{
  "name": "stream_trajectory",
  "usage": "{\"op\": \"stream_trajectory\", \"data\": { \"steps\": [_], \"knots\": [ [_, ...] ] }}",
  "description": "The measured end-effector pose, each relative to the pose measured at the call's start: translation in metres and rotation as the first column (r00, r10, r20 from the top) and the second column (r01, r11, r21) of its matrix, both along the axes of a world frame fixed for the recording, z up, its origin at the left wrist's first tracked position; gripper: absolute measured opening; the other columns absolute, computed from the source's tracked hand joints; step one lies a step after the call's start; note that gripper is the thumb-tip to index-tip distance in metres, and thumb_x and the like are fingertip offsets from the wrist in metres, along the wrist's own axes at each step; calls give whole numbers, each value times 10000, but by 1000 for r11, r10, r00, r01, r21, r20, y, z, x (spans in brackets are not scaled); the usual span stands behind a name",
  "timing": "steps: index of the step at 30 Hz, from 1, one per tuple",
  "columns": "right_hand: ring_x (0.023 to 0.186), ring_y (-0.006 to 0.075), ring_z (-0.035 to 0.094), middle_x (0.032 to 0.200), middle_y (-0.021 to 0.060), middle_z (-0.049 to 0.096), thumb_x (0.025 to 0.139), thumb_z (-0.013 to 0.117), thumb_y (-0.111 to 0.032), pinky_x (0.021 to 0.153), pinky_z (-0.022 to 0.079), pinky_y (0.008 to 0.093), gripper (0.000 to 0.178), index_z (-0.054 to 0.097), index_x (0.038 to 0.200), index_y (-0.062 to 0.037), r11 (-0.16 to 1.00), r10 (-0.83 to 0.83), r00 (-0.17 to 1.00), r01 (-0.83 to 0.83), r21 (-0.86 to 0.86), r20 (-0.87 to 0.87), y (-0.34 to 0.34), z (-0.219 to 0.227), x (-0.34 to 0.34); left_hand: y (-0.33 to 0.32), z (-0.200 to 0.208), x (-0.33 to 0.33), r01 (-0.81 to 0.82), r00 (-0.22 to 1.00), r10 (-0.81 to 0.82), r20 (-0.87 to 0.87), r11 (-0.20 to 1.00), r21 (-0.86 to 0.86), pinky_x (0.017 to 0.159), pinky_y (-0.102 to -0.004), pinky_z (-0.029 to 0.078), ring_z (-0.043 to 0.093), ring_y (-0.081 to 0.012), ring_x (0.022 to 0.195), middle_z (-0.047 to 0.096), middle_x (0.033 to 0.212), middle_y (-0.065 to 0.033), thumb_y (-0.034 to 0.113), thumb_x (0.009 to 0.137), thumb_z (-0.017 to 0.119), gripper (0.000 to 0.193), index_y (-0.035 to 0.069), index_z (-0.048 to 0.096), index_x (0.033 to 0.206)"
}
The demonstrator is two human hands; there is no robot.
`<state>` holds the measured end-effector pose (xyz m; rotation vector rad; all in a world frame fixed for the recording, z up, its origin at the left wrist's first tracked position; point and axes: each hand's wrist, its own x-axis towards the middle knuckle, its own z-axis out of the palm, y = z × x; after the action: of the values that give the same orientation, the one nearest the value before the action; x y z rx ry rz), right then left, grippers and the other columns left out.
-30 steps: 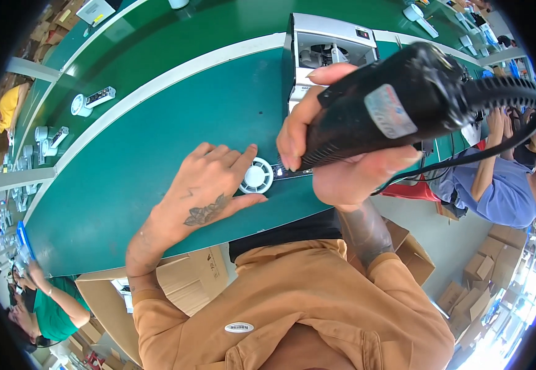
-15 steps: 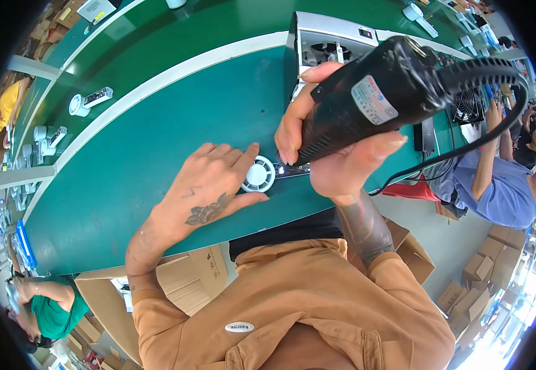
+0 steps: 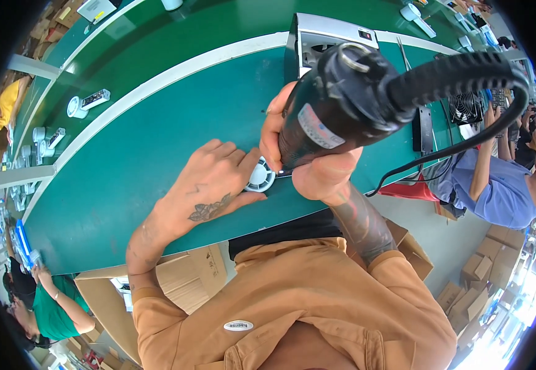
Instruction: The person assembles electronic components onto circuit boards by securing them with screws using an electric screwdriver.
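Observation:
My right hand [image 3: 321, 168] grips a black corded electric screwdriver [image 3: 326, 102] from around its body. The screwdriver's back end and cord point up toward me, and its tip is hidden below. My left hand [image 3: 212, 172] holds a white round part with a slotted, fan-like face [image 3: 260, 177] on the bench, thumb and forefinger on either side of it. A dark narrow strip with small shiny spots [image 3: 285, 173] joins the round part on its right. The rest of that strip is hidden under my right hand and the screwdriver.
A silver machine [image 3: 335, 28] stands at the back of the green bench [image 3: 126, 179]. Similar white pieces [image 3: 88, 103] lie on the conveyor belt [image 3: 218, 21] beyond. The screwdriver's cord [image 3: 403, 166] loops right, near a black adapter [image 3: 424, 131]. Co-workers [image 3: 496, 179] sit at both sides.
My right hand has shifted left with the screwdriver, whose back end has swung left and more upright. My left hand stays nearly still on the white round part.

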<state>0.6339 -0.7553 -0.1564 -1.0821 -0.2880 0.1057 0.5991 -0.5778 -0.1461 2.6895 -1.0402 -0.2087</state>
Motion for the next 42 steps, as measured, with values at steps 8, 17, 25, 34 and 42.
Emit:
{"op": "stream_trajectory", "data": {
  "steps": [8, 17, 25, 34, 42],
  "knots": [
    [508, 219, 577, 633, 130, 581, 751, 446, -895, 443, 478, 332, 966, 501, 1144, -14, 967, -38, 985, -5, 255, 166, -43, -7, 1, -9, 1, -5, -49, 998, 47, 31, 996, 76, 751, -358, 480, 611, -249, 822, 628, 806, -110, 407, 773, 758, 616, -36, 598, 1170],
    [435, 185, 506, 609, 93, 525, 748, 309, -937, 413, 440, 306, 1136, 434, 1271, 63, 921, -333, 893, 377, -100, 303, -62, 37, 38, -18, -5, -7, -62, 998, 60, 24, 995, 73, 746, -363, 498, 604, -273, 824, 629, 868, -133, 409, 791, 752, 660, -50, 577, 1231],
    [427, 146, 483, 593, 85, 523, 793, 378, -886, 405, 397, 258, 1007, 482, 1151, 49, 884, -397, 875, 445, -140, 277, -56, 26, 28, -21, -4, -8, -69, 998, 68, 16, 995, 76, 748, -364, 494, 597, -270, 824, 620, 857, -132, 408, 796, 744, 664, -55, 569, 1239],
    [412, 169, 470, 576, 78, 482, 790, 320, -903, 398, 402, 300, 1036, 456, 1218, 31, 952, -299, 952, 294, 88, 57, -69, 16, 15, -22, -7, -7, -66, 998, 64, 26, 995, 74, 734, -359, 489, 592, -262, 826, 612, 856, -125, 402, 789, 749, 667, -55, 566, 1239],
    [414, 198, 486, 575, 110, 515, 723, 349, -944, 403, 422, 306, 1116, 434, 1217, 54, 999, -30, 994, 26, 32, 108, -46, 12, 3, -29, -7, -5, -70, 997, 69, 19, 996, 54, 729, -339, 486, 591, -227, 811, 610, 808, -101, 403, 786, 750, 653, -54, 587, 1223]
  ]
}}
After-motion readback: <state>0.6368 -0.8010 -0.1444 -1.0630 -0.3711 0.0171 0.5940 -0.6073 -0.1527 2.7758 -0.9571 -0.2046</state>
